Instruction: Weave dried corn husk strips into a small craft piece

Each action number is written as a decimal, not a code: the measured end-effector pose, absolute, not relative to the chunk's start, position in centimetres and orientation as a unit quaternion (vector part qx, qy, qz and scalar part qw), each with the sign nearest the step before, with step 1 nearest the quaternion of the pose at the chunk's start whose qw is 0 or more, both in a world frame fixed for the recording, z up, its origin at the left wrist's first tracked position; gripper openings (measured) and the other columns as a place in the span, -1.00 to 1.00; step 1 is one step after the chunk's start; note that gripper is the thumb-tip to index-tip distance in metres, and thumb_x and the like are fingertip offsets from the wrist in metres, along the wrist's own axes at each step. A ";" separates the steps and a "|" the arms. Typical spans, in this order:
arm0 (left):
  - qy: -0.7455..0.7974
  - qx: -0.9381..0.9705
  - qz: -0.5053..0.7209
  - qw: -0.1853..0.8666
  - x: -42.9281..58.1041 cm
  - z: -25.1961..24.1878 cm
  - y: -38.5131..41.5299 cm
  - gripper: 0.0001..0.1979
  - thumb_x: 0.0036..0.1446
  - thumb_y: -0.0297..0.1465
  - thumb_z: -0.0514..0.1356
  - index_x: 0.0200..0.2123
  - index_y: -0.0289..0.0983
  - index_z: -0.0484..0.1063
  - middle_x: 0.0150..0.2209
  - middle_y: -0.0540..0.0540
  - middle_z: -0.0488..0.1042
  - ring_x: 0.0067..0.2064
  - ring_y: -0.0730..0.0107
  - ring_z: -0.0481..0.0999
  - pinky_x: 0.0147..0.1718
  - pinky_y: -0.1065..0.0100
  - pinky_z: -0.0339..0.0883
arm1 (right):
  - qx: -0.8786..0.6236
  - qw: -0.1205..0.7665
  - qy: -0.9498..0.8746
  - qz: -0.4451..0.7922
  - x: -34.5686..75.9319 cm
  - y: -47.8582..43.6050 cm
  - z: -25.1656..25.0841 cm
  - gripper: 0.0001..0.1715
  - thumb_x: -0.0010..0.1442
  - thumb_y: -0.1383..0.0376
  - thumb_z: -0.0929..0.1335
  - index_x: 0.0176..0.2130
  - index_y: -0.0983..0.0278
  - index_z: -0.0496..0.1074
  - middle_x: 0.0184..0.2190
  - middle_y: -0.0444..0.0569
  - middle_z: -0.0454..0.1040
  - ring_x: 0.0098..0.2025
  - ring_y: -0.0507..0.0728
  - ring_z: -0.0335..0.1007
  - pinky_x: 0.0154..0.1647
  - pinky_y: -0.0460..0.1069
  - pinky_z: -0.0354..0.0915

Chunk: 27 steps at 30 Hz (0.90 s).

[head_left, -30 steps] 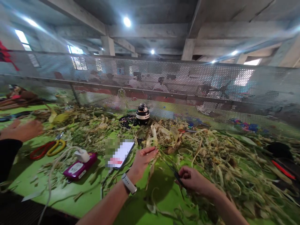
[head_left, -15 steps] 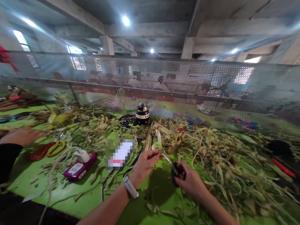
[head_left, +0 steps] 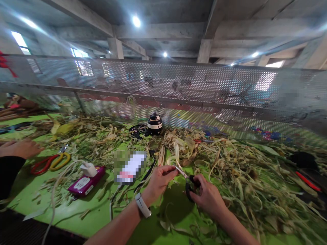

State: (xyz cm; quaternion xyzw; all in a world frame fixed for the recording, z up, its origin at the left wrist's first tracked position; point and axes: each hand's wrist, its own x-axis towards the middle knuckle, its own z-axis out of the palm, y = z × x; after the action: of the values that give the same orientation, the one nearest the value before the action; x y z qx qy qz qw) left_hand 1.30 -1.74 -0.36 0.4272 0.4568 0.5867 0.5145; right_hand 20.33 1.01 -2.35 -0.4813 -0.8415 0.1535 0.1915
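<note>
Left hand (head_left: 158,179), near the middle of the near edge of the green surface (head_left: 25,194): grip pinched on the low end of a pale leaf strip (head_left: 175,153). The strip runs up from the fingertips toward the husk pile (head_left: 230,170). There is a watch (head_left: 142,205) on that wrist.

Right hand (head_left: 208,198), just beside the left: grip closed through the black loops of the scissors (head_left: 189,185). The blades are parted a little. The tips point at the left fingertips and sit nearly touching them and the strip's held end.

Also on the surface:
- A phone (head_left: 130,166) lies just left of the left hand.
- A purple power bank (head_left: 87,182) with a white plug (head_left: 89,169) sits further toward the left edge.
- Red-yellow scissors (head_left: 49,162) lie beyond the power bank.
- A co-worker's hand (head_left: 20,148) rests at the left edge.
- A black flask (head_left: 154,123) stands at the far edge, against the perforated screen (head_left: 178,88).

Risks, as I judge them:
- The blade tips are very close to the left thumb and forefinger, so a cut made this near the pinch could nick skin.
- The strip is limp and curled. It may fold between the blades and tear or slip out of the pinch rather than shear clean.
- Loose husks lie all round the hands. A neighbouring strand, or the cable near the phone, could get caught in the blades.
</note>
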 end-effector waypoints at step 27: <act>0.534 0.440 0.646 0.324 0.6 -1.5 -1.4 -0.81 -0.17 -0.38 0.29 -0.38 -0.31 0.50 -0.40 -0.10 0.52 -0.27 0.27 0.47 -0.14 0.29 0.29 | -0.349 0.242 -0.564 0.708 19.8 -2.1 -0.8 -0.46 0.00 -0.13 0.33 -0.47 0.29 0.23 -0.72 -0.23 0.24 -0.71 -0.13 -0.11 -0.69 -0.18 -0.20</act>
State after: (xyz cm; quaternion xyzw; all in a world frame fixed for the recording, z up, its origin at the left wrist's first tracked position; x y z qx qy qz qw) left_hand 0.57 -1.41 -1.50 0.4396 0.5335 0.6456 0.3244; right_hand 19.80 -2.13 -0.84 -0.3491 -0.5637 0.7082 0.2424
